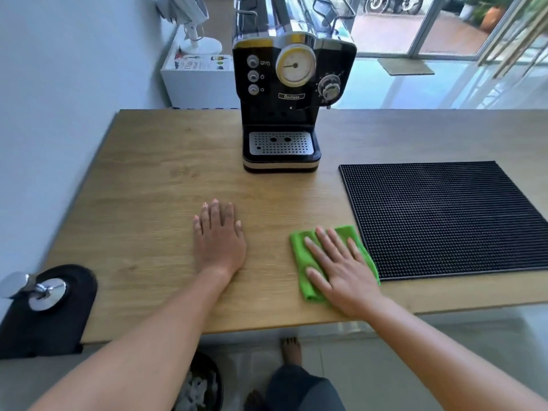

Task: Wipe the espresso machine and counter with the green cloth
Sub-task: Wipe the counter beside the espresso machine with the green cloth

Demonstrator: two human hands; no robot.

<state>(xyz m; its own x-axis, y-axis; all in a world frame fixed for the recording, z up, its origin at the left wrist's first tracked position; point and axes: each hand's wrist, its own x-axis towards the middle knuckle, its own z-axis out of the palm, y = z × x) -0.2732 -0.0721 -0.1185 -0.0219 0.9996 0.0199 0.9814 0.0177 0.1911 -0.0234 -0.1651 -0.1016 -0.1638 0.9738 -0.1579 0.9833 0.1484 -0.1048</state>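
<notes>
Head view: right hand (341,271) flat, fingers (321,243) spread, pressing green cloth (305,262) beneath onto counter (148,188).

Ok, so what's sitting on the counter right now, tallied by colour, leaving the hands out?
Black: 3 (espresso machine, bar mat, tamping mat)
Green: 1 (cloth)
Silver: 1 (tamper)
Total: 5
</notes>
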